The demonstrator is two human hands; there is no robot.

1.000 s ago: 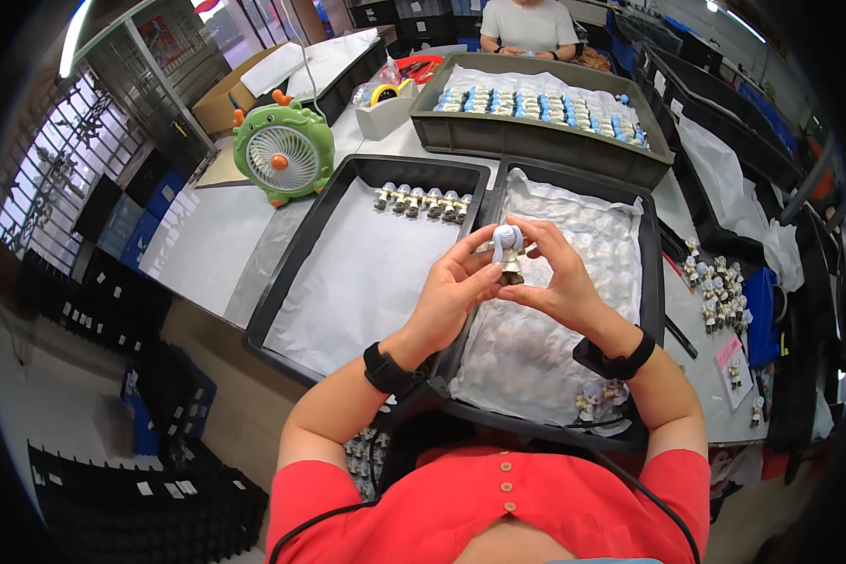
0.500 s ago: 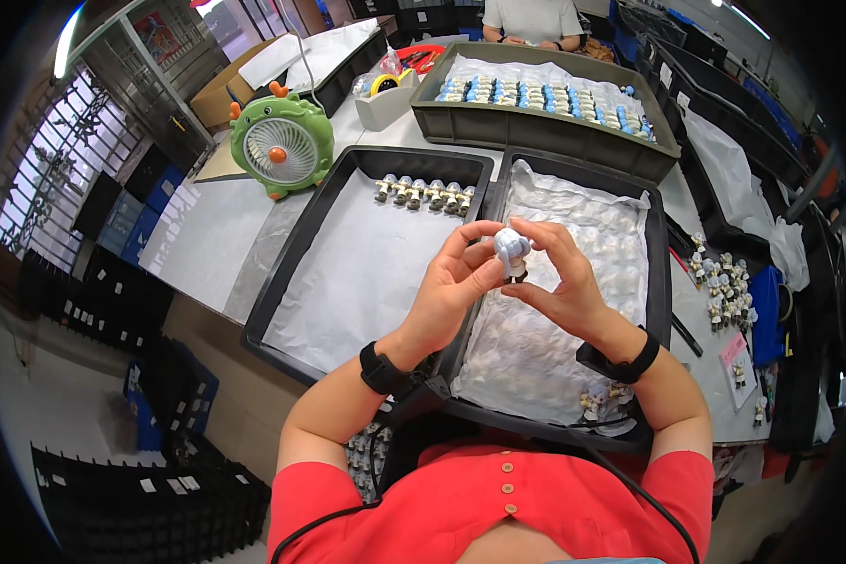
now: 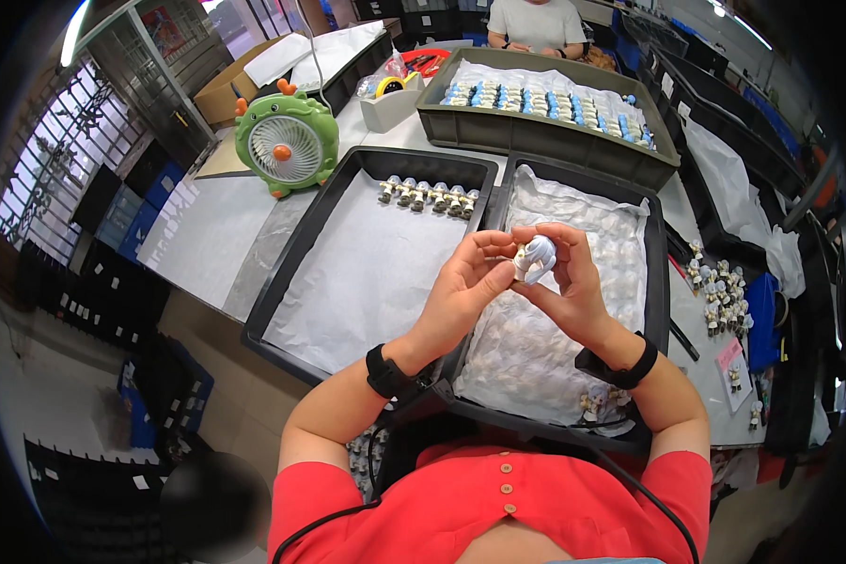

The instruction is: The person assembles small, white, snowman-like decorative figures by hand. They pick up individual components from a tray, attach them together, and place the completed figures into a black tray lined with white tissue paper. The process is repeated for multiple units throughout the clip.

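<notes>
Between my two hands is a small toy figurine (image 3: pixel 537 258) with pale blue-grey hair, tilted so that its head leans to the right. The fingertips of my left hand (image 3: pixel 472 282) pinch it from the left. Thumb and fingers of my right hand (image 3: pixel 573 287) curl round its head side. Both hands hover above the inner edges of two black trays. In the left tray (image 3: pixel 282 282), lined with white paper, a short row of similar figurines (image 3: pixel 429 196) lies along the far end. The right tray (image 3: pixel 663 282) has white wrapping sheet (image 3: pixel 526 348) over bumpy contents, with a few figurines (image 3: pixel 603 402) showing at its near corner.
A grey-green crate (image 3: pixel 536 131) of blue-and-white figurines stands behind the trays. A green fan (image 3: pixel 289 146) and a tape dispenser (image 3: pixel 390 105) sit at the back left. More loose figurines (image 3: pixel 721 293) lie on the right. Across the table sits a person (image 3: pixel 536 26).
The figurine has turned from upright to tilted, its head now toward my right hand. Both hands have shifted slightly right and still hold it.
</notes>
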